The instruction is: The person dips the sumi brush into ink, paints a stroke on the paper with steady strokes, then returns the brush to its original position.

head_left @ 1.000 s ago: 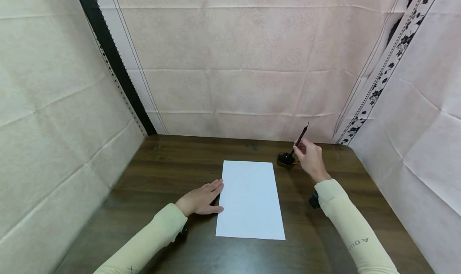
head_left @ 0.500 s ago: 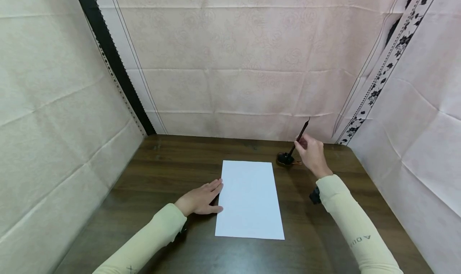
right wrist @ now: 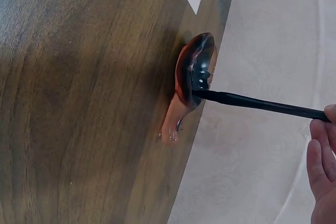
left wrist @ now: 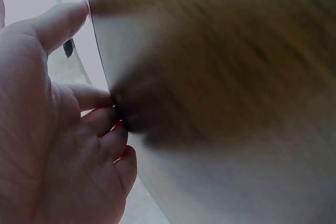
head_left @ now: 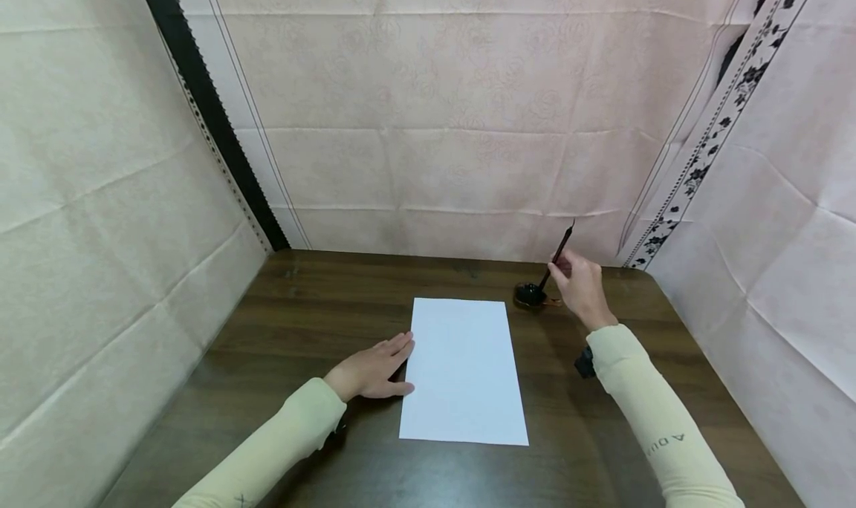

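Note:
A blank white sheet of paper (head_left: 463,374) lies upright on the table before me. My left hand (head_left: 374,367) rests on its left edge, fingers straight and thumb apart; in the left wrist view the fingertips (left wrist: 118,111) touch the paper's edge. At the paper's upper right stands a small spoon-shaped dish (right wrist: 197,66) with a short orange-brown handle and black ink (right wrist: 202,69) inside. My right hand (head_left: 579,289) pinches a dark writing brush (head_left: 562,246), tilted, its bristle end down in the dish. The bristles in the ink are partly hidden.
The brown wooden table (head_left: 321,292) ends at a back edge near the dish. Pale patterned cloth (head_left: 428,122) hangs behind it and on both sides. Dark wrist cameras are strapped under both sleeves.
Over the last second the right hand has shifted slightly up and right, and the brush stands a bit steeper in the dish. The left hand and paper stay put.

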### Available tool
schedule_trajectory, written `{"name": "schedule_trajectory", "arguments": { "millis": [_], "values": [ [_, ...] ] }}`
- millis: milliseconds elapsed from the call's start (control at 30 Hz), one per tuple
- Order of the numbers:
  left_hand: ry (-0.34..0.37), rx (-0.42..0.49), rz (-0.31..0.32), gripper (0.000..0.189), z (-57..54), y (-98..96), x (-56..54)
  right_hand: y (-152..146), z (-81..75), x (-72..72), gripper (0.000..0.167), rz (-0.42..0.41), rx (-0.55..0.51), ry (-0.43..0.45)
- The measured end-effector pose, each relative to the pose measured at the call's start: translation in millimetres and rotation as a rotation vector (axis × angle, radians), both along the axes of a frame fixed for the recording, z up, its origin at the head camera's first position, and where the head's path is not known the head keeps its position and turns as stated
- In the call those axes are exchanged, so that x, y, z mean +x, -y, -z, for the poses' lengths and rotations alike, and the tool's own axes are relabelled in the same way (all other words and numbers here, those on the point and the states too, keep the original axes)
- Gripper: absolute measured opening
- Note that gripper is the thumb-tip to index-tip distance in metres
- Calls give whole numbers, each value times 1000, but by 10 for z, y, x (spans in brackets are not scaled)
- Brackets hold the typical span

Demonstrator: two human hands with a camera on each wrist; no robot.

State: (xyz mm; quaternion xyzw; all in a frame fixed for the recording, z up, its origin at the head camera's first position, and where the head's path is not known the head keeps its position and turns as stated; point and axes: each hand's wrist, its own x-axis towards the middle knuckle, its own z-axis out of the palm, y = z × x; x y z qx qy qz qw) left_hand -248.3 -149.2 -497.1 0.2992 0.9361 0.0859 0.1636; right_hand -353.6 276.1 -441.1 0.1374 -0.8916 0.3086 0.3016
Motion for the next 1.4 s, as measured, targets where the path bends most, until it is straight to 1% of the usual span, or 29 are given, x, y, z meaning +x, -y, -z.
{"name": "schedule_trajectory", "arguments": {
  "millis": [233,433,833,1033,1167,1400],
  "values": [
    [1,-6,-3,90,18,-4,-16,-46,27,-9,11,-2,7,-11],
    [-1,-4,0,90,41,-6,-36,-62,27,3,11,2,0,-3],
    [-12,1,12,90,42,-6,-42,-76,12,9,11,0,13,1],
    [-5,4,11,90,28,-3,-34,-85,-10,16,11,15,23,7],
    [-1,9,12,89,11,2,-22,-96,-7,8,12,14,29,-9],
    [6,16,10,89,-5,7,-12,-84,-27,21,11,5,22,-11]
  ]
}}
